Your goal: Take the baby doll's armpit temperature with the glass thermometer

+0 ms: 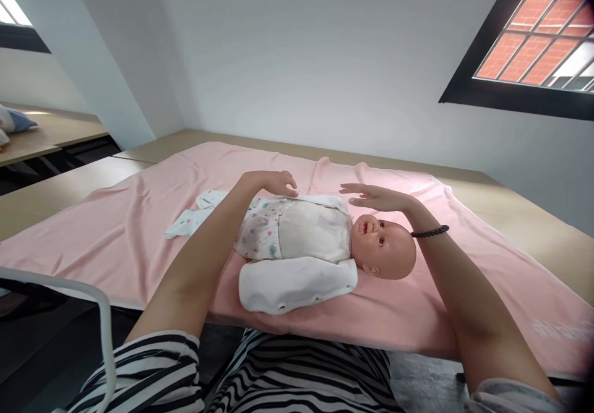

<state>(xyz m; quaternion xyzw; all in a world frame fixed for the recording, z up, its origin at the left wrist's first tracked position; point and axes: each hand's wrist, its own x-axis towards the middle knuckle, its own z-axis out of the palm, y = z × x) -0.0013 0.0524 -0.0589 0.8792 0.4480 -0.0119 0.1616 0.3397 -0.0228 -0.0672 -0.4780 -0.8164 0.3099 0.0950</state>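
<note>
A baby doll (384, 249) lies on its back on a pink blanket (139, 215), head to the right. Its torso is covered by a white top (315, 230), and patterned pants (262, 230) cover the hips. Beside the body, on the near side, a white garment flap (297, 282) is spread out. Over the doll's far side at the waist hovers my left hand (278, 183), fingers loosely bent and holding nothing. Near the far shoulder, above the head, my right hand (378, 198) has its fingers stretched and apart, nothing in them. White patterned leg ends (188, 221) show past my left forearm.
The blanket drapes over a wooden table (501, 200) against a white wall (315, 60). A white curved bar (104, 326) stands at the near left. Another table (69, 128) at the far left bears a partly visible soft item (18, 120).
</note>
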